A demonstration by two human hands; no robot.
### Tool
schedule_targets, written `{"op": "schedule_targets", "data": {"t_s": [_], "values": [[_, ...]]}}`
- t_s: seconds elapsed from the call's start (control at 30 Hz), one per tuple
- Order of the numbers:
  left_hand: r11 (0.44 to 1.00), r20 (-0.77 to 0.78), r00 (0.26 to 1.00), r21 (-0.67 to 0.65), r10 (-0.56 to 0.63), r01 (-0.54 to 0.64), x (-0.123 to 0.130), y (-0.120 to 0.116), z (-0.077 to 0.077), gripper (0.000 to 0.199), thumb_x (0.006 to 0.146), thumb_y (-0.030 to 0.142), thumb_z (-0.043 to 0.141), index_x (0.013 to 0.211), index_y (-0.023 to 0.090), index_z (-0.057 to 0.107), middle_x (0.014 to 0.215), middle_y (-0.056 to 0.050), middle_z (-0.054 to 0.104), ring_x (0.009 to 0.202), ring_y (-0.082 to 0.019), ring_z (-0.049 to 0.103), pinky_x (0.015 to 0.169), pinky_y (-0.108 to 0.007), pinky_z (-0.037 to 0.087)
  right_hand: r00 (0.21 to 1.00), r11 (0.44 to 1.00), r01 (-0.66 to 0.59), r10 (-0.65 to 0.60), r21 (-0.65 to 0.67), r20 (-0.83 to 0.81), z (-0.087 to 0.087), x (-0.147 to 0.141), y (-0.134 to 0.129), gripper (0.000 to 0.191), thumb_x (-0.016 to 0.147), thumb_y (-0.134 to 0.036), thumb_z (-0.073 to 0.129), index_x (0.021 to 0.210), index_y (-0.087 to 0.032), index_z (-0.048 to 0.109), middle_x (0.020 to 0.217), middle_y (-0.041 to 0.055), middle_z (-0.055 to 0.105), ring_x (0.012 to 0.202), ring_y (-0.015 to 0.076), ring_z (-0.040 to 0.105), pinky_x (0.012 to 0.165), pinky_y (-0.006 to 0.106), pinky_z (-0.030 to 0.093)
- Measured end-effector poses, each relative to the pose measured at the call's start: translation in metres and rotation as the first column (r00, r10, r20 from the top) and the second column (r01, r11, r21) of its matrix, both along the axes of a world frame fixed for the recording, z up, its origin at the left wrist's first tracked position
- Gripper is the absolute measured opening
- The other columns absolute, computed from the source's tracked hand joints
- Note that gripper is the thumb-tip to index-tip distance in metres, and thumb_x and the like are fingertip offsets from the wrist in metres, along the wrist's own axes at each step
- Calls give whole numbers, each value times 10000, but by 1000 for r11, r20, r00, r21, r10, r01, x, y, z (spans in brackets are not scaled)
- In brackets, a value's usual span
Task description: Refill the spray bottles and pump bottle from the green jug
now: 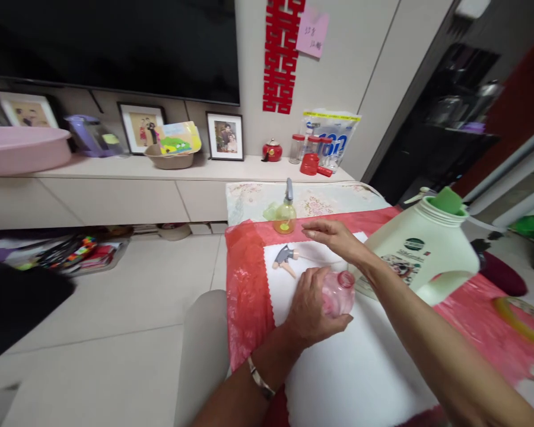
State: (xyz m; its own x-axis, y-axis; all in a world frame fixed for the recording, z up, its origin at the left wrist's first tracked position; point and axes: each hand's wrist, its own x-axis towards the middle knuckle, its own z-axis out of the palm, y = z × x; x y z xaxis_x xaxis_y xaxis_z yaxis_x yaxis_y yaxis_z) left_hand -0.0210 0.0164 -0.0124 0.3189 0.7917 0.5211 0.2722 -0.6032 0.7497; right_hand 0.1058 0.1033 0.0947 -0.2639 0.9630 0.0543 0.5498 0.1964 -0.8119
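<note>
My left hand [309, 308] is wrapped round a clear pink bottle [339, 293] with no top on it, over a white sheet [338, 367]. My right hand [331, 237] is stretched out above the sheet with nothing in it, to the right of a yellow spray bottle [285, 216] with a grey nozzle. A grey and peach spray head [285, 258] lies on the sheet just beyond my left hand. Beside my right forearm stands a large pale green jug [420, 243], uncapped, with something green in its mouth.
Red plastic [247, 290] covers the table under the sheet. A roll of yellow tape [523, 320] lies at the right. Behind, a low cabinet [137, 198] holds framed photos, a pink basin [24, 148], a basket [171, 159] and red-lidded jars [297, 149].
</note>
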Motion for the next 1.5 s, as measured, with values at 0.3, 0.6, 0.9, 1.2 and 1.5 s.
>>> {"op": "schedule_targets", "data": {"t_s": [0.3,0.6,0.9,1.2,1.5], "values": [[995,49,995,37,91,-93,-3,0,-5,1024,573,244,803,1456,216,284,1210,-133,573,1118,-355,618,962,-548,560,901,580,349,-423,736,-94,47,45,-148,215,957,-331,617,1083,-173,690,1101,64,611,1040,131,599,927,275,506],[971,45,974,83,221,-224,3,5,-5,880,581,179,764,1369,185,372,1212,-136,570,1150,-340,604,1010,-542,542,618,536,786,-659,308,-429,-2,179,-169,774,614,-474,843,1287,-164,620,1263,118,566,1154,215,594,943,291,557],[985,56,983,17,172,-173,2,5,-6,911,600,195,782,1401,207,347,1273,-135,542,1224,-358,568,1081,-565,491,594,640,768,-727,-28,-344,-45,201,-130,413,962,-393,657,1184,-55,573,1029,78,573,891,69,576,774,165,542],[990,33,990,13,139,-139,0,6,-4,917,597,221,819,1391,140,365,1252,-172,570,1203,-361,577,1066,-556,490,453,447,891,-857,83,-247,-3,188,-119,330,781,-220,702,1044,-54,592,840,49,552,678,52,520,582,125,458],[991,23,991,26,130,-131,0,5,-6,929,615,246,825,1407,164,348,1281,-161,569,1217,-363,567,1070,-551,474,533,548,719,-830,428,166,95,164,-166,518,514,-484,547,874,-131,668,761,70,559,633,83,467,560,181,365]]}}
